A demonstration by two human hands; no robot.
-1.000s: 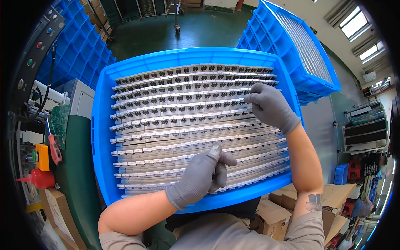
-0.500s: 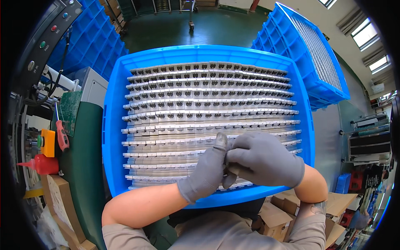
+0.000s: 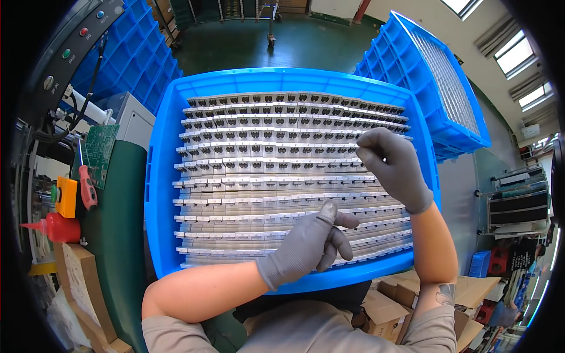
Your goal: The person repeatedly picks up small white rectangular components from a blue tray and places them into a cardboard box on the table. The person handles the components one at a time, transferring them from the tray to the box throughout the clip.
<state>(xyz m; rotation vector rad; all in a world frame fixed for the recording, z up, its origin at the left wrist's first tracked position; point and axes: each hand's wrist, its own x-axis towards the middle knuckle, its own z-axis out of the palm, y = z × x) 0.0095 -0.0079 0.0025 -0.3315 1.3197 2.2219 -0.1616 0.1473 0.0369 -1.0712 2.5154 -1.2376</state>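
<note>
Both my hands wear grey gloves and are over a large blue plastic crate (image 3: 154, 194). Tight rows of small white block-shaped parts (image 3: 253, 167) fill it, those in the far rows showing black pieces on their faces. My left hand (image 3: 303, 244) hovers above the near rows, fingers curled and thumb against the index finger; whatever it may hold is hidden. Farther off, over the right side of the rows, my right hand (image 3: 397, 170) is raised with thumb and forefinger pinched together. Anything between those fingertips is too small to make out.
Another blue crate (image 3: 406, 76) of similar parts stands at far right, stacked blue crates (image 3: 132, 59) at far left. Left of my crate are a red-handled screwdriver (image 3: 87, 188), a green circuit board (image 3: 101, 150), a red bottle (image 3: 62, 228) and a button panel (image 3: 67, 53). Open cardboard boxes (image 3: 385, 312) lie near right.
My hands were together over the near rows. The right has drawn away, up and to the far right; the left has stayed nearly in place, its fingers now showing.
</note>
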